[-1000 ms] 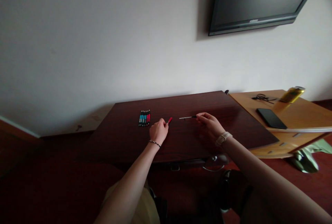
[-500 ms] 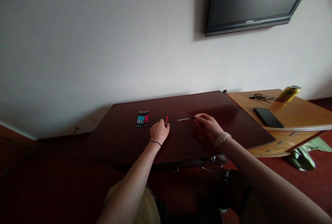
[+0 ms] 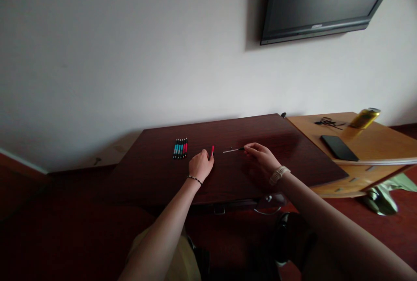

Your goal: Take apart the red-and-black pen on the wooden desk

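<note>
The left hand (image 3: 200, 166) pinched one red pen piece (image 3: 213, 150) at its lower end, the piece pointing up and away over the dark table (image 3: 228, 176). The right hand (image 3: 262, 157) pinched a thin pen refill (image 3: 233, 150) by its dark right end, its long axis lying left-right with the pale tip pointing left. One row of pens (image 3: 180, 148), too small to count, lay side by side to the left, pointing away.

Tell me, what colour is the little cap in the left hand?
Red. The cap pokes out of the left hand, seen in the head view.
</note>
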Demonstrator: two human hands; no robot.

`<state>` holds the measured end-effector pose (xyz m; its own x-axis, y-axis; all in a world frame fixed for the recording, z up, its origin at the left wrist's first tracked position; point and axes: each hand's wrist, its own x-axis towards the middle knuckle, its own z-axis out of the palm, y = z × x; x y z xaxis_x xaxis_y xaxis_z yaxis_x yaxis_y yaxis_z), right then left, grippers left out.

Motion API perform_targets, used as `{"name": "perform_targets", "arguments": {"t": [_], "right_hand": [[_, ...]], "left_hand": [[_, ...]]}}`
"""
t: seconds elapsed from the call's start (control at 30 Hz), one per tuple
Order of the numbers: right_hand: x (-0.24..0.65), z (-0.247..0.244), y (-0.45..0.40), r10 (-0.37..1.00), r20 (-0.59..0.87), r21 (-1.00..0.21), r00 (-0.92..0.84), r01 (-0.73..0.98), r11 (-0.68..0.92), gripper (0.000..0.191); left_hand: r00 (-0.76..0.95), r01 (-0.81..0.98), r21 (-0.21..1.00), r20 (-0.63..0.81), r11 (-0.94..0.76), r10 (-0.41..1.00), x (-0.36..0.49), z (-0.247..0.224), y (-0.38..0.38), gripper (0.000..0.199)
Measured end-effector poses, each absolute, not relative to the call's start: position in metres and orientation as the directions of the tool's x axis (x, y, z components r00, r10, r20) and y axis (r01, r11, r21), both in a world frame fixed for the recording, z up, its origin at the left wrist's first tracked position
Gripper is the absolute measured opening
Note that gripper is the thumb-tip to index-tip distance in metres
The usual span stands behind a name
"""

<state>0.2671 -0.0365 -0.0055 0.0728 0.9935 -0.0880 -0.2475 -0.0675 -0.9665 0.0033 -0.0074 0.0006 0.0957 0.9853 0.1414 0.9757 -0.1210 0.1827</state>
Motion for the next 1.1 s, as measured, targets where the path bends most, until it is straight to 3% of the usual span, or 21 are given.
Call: {"name": "perform_targets", "arguments": {"t": [0.5, 0.87, 1.1], "right_hand": [[0.243, -0.001, -0.049, 0.998, -0.064, -0.980, 0.006, -0.190, -0.062, 0.045], [0.223, 0.002, -0.052, 0.998, -0.014, -0.991, -0.060, -0.132, -0.022, 0.041], [0.219, 0.004, -0.054, 0.995, 0.040, -0.993, -0.091, -0.111, 0.030, 0.040]], "left_hand": [[0.294, 0.884, 0.277, 0.299, -0.377, 0.908, -0.013, 0.012, -0.037, 0.006], [0.378, 0.858, 0.275, 0.236, -0.434, 0.895, -0.002, 0.033, -0.054, 0.011], [0.398, 0.850, 0.249, 0.273, -0.464, 0.876, 0.001, 0.039, -0.060, 0.014]]}}
